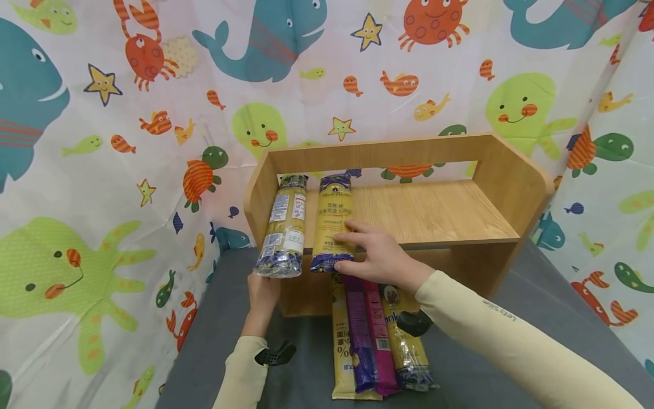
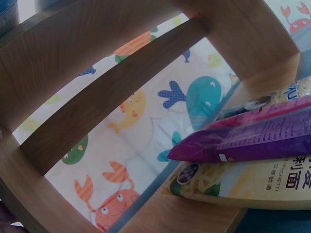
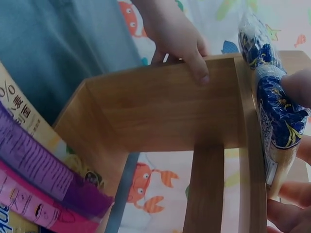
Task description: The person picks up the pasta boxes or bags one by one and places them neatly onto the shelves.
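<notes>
A yellow spaghetti pack (image 1: 334,218) with blue ends lies on the upper board of a small wooden shelf (image 1: 434,210), its near end jutting past the front edge. My right hand (image 1: 380,255) holds this pack near that end, thumb at the blue end and fingers along its right side. To its left lies a second spaghetti pack (image 1: 281,227), label side up, against the left side panel. Below that pack my left hand (image 1: 263,292) grips the shelf's left side panel (image 3: 170,104), with the thumb over its edge in the right wrist view.
Several more pasta packs lean at the shelf's lower front: a cream pack (image 1: 341,352), a purple pack (image 1: 361,341), a pink pack (image 1: 380,341) and a yellow pack (image 1: 409,346). Grey cloth (image 1: 306,369) covers the table. A sea-animal curtain (image 1: 317,102) hangs behind.
</notes>
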A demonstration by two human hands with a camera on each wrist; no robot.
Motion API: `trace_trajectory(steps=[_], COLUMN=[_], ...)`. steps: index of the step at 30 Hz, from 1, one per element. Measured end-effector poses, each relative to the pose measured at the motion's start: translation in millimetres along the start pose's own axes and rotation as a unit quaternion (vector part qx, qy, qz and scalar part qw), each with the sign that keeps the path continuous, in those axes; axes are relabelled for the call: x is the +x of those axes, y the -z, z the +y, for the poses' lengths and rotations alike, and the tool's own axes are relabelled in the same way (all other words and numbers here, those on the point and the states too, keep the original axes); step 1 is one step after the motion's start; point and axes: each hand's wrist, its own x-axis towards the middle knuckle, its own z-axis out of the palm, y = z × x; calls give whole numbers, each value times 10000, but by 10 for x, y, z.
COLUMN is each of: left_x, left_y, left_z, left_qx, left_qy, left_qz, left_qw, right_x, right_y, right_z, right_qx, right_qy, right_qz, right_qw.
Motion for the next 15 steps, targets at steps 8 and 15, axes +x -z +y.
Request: trace_trajectory(steps=[8,15], left_x=[-9,-12], left_y=[-6,-1], left_z=[24,19], left_qx=[-62,-78], left_qy=[-132,-221], left_qz=[95,132], left_qw=[9998,9996], right_x=[66,95], right_y=[-63,-99], right_z=[-74,-72], right_qx=[-28,-110], right_qy=[165,275], right_qz=[-77,-82], right_qw=[9998,9995])
